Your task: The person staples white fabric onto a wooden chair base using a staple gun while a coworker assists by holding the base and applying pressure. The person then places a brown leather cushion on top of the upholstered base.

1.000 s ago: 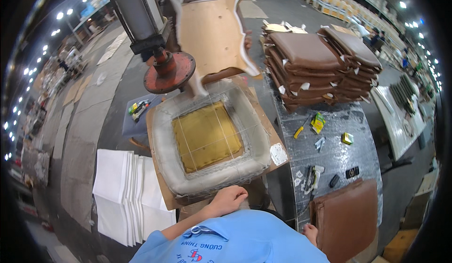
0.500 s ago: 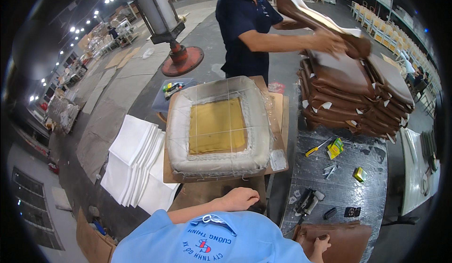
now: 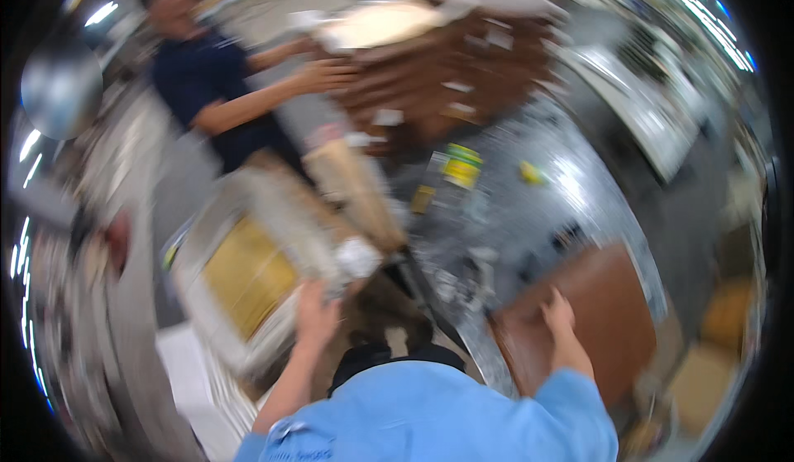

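My left hand [image 3: 316, 317] is at the near edge of a padded, grey-white frame [image 3: 285, 309] with a yellow middle [image 3: 250, 276]. Motion smears its fingers, so whether it touches or grips the frame cannot be told. On the right, my right hand [image 3: 560, 311] rests on top of brown leather-like pieces [image 3: 608, 321], its fingers stretched out over the surface. These pieces lie at the near end of a dark, shiny table [image 3: 529, 214].
Across the table, a co-worker in a dark shirt [image 3: 211, 81] has both hands at a tall pile of brown covers [image 3: 438, 81]. A yellow-green packet [image 3: 461, 166] lies on the table. White folded sheets [image 3: 194, 379] are at the lower left.
My view has swung to the right and blurred. My left hand has come forward to the padded frame; my right stays on the brown pieces. The co-worker's lifted cover is down on the pile.
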A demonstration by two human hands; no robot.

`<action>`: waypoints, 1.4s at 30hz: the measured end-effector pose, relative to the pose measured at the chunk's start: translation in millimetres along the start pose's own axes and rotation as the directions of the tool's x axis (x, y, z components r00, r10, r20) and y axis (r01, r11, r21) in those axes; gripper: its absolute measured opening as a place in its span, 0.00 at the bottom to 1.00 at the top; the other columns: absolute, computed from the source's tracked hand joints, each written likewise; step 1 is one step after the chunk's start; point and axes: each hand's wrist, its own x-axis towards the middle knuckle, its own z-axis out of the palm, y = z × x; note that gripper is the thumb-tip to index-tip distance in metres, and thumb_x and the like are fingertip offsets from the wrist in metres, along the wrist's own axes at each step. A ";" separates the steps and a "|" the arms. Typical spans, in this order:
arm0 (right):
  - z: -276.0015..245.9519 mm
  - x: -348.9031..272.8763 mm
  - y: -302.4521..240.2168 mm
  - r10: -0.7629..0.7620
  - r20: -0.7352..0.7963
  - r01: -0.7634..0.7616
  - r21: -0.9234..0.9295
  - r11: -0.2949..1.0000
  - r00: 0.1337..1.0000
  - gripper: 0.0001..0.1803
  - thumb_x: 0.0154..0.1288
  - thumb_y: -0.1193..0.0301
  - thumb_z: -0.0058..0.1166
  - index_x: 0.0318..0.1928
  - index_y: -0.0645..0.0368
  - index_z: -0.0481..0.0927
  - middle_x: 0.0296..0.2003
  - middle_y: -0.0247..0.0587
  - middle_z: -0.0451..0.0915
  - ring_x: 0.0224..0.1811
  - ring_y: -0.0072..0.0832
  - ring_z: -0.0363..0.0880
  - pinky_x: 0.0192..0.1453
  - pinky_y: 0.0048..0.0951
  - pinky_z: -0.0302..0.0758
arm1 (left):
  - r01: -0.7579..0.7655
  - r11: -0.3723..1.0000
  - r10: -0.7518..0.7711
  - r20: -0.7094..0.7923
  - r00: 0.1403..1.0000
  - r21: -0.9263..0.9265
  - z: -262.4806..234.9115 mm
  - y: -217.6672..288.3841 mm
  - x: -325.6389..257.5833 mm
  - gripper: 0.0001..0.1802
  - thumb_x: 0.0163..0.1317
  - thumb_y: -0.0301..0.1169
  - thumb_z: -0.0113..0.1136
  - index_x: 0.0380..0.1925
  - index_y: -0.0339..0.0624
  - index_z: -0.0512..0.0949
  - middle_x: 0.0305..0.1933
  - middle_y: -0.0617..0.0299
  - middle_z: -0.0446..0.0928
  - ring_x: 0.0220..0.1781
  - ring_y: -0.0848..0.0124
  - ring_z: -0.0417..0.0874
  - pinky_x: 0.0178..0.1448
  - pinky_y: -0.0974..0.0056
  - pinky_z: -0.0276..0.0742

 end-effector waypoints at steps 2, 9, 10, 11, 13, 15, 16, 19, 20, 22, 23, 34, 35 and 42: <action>-4.0 4.8 2.5 0.074 0.066 -0.072 -0.038 0.997 0.995 0.41 0.72 0.58 0.65 0.82 0.37 0.64 0.70 0.54 0.76 0.73 0.52 0.74 0.76 0.50 0.74 | 0.137 0.988 -0.130 0.112 0.985 -0.064 11.3 -4.3 8.9 0.42 0.62 0.28 0.69 0.76 0.34 0.66 0.78 0.37 0.68 0.82 0.41 0.65 0.86 0.46 0.57; -29.3 33.1 0.1 0.104 0.229 -0.071 -0.148 0.986 0.968 0.49 0.67 0.57 0.72 0.84 0.38 0.59 0.61 0.57 0.85 0.67 0.52 0.82 0.71 0.48 0.79 | -0.017 0.993 0.007 0.084 0.996 0.115 23.1 -5.5 -3.0 0.56 0.58 0.26 0.72 0.84 0.40 0.53 0.82 0.32 0.59 0.82 0.35 0.61 0.83 0.40 0.56; -31.7 36.4 0.5 0.063 0.215 -0.039 -0.111 0.993 0.975 0.49 0.68 0.57 0.71 0.84 0.39 0.59 0.61 0.58 0.85 0.67 0.52 0.82 0.71 0.48 0.78 | -0.085 0.992 0.081 0.053 0.995 0.093 22.2 -6.1 -3.6 0.55 0.58 0.26 0.72 0.84 0.40 0.53 0.82 0.33 0.59 0.82 0.35 0.61 0.83 0.40 0.56; -34.9 38.3 -0.5 0.067 0.213 -0.042 -0.118 0.992 0.975 0.49 0.68 0.56 0.71 0.84 0.40 0.58 0.61 0.58 0.84 0.67 0.52 0.82 0.72 0.49 0.78 | -0.097 0.992 0.094 0.047 0.994 0.083 19.7 -7.1 -4.6 0.55 0.58 0.25 0.71 0.84 0.40 0.54 0.82 0.33 0.59 0.82 0.35 0.61 0.83 0.40 0.57; -37.9 42.1 -0.2 0.081 0.200 -0.059 -0.114 0.992 0.976 0.47 0.70 0.57 0.69 0.84 0.42 0.58 0.62 0.57 0.84 0.68 0.51 0.82 0.73 0.49 0.77 | -0.088 0.994 0.085 0.048 0.995 0.072 16.2 -9.8 -7.4 0.53 0.59 0.25 0.70 0.84 0.40 0.55 0.82 0.34 0.60 0.82 0.36 0.61 0.83 0.40 0.57; -38.0 45.1 0.8 0.131 0.192 -0.111 -0.112 0.988 0.973 0.45 0.72 0.58 0.68 0.84 0.43 0.59 0.64 0.55 0.83 0.69 0.50 0.81 0.74 0.48 0.76 | -0.019 0.996 0.012 0.089 0.996 0.083 13.2 -13.4 -12.1 0.51 0.60 0.25 0.68 0.83 0.40 0.57 0.82 0.34 0.60 0.82 0.36 0.62 0.83 0.41 0.57; -37.4 45.9 1.5 0.104 0.175 -0.093 -0.070 0.993 0.979 0.44 0.74 0.58 0.66 0.83 0.43 0.60 0.64 0.55 0.83 0.69 0.50 0.80 0.74 0.49 0.76 | -0.090 0.995 0.088 0.050 0.995 0.039 11.9 -15.7 -15.1 0.50 0.60 0.25 0.67 0.83 0.39 0.58 0.82 0.34 0.61 0.82 0.36 0.62 0.84 0.41 0.56; -35.9 48.0 3.6 0.109 0.165 -0.105 -0.030 0.994 0.980 0.38 0.77 0.57 0.62 0.81 0.44 0.62 0.64 0.56 0.83 0.69 0.51 0.80 0.74 0.49 0.76 | -0.083 0.996 0.084 0.083 0.993 -0.011 5.1 -22.8 -23.7 0.47 0.61 0.26 0.65 0.82 0.38 0.60 0.82 0.34 0.62 0.82 0.37 0.62 0.85 0.43 0.55; -36.0 49.1 4.0 0.107 0.152 -0.105 -0.021 0.994 0.983 0.36 0.78 0.56 0.60 0.81 0.44 0.63 0.64 0.56 0.83 0.69 0.51 0.80 0.74 0.50 0.76 | -0.072 0.997 0.074 0.095 0.993 -0.018 2.4 -25.1 -26.5 0.47 0.62 0.26 0.65 0.82 0.38 0.60 0.81 0.34 0.63 0.82 0.37 0.63 0.86 0.44 0.55; -38.4 54.6 3.0 0.080 0.129 -0.074 -0.054 0.996 0.988 0.32 0.79 0.55 0.57 0.78 0.45 0.66 0.62 0.56 0.84 0.68 0.52 0.81 0.73 0.51 0.77 | -0.052 0.996 0.059 0.101 0.993 -0.067 -2.0 -29.1 -32.3 0.45 0.63 0.26 0.64 0.82 0.37 0.60 0.81 0.35 0.64 0.82 0.39 0.63 0.86 0.45 0.55; -40.7 58.4 2.3 0.058 0.127 -0.046 -0.096 0.994 0.990 0.30 0.80 0.54 0.56 0.76 0.45 0.68 0.61 0.57 0.84 0.67 0.53 0.81 0.72 0.51 0.77 | -0.042 0.994 0.052 0.099 0.994 -0.105 -4.4 -30.8 -35.5 0.44 0.64 0.27 0.63 0.81 0.36 0.60 0.81 0.35 0.64 0.83 0.40 0.64 0.86 0.46 0.55; -25.6 41.4 17.9 0.051 -0.189 -0.033 0.095 0.995 0.981 0.21 0.79 0.55 0.56 0.63 0.52 0.78 0.46 0.56 0.89 0.55 0.55 0.87 0.61 0.54 0.80 | 0.153 0.976 -0.144 0.070 0.987 -0.157 -13.1 -41.2 -75.7 0.38 0.73 0.25 0.60 0.81 0.33 0.60 0.80 0.40 0.66 0.82 0.50 0.67 0.84 0.53 0.59; -23.0 41.2 19.8 0.107 -0.215 -0.075 0.151 0.986 0.971 0.20 0.79 0.56 0.57 0.62 0.52 0.79 0.46 0.56 0.89 0.55 0.54 0.87 0.61 0.53 0.80 | 0.162 0.976 -0.152 0.079 0.985 -0.147 -16.1 -42.5 -79.4 0.38 0.73 0.25 0.60 0.81 0.33 0.61 0.80 0.40 0.67 0.81 0.50 0.68 0.84 0.53 0.60; 8.9 68.7 32.9 0.668 -0.345 -0.324 0.671 0.667 0.659 0.20 0.63 0.62 0.68 0.54 0.55 0.86 0.50 0.53 0.90 0.56 0.50 0.88 0.63 0.45 0.81 | 0.297 0.955 -0.293 0.119 0.949 -0.017 -35.4 -55.5 -100.9 0.24 0.75 0.37 0.60 0.64 0.32 0.79 0.66 0.36 0.79 0.70 0.41 0.78 0.76 0.44 0.70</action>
